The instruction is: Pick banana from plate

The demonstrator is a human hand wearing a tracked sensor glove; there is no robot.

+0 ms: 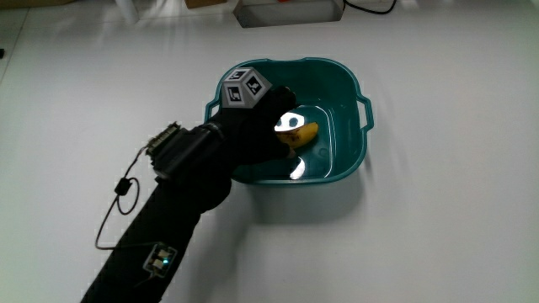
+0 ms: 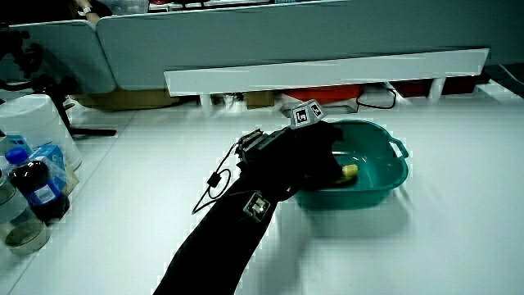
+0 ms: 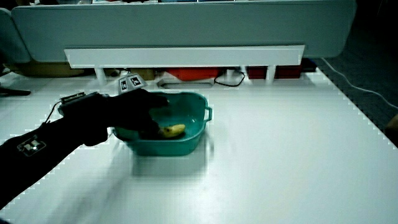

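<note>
One banana (image 1: 301,135) in teal tub (image 1: 358,101), mid-bench (image 1: 455,219); hands (image 1: 261,126) inside tub at banana, finger state unclear.

Seen from above: gloved hand (image 1: 257,126) reaching into a teal basin (image 1: 354,156) on the white table (image 1: 446,236), patterned cube (image 1: 244,88) on its back. Yellow banana (image 1: 301,135) lying in the basin right at the fingertips, touching the glove. Forearm (image 1: 160,227) stretching from the hand toward the person, a thin black cable (image 1: 118,198) looping beside it.
</note>
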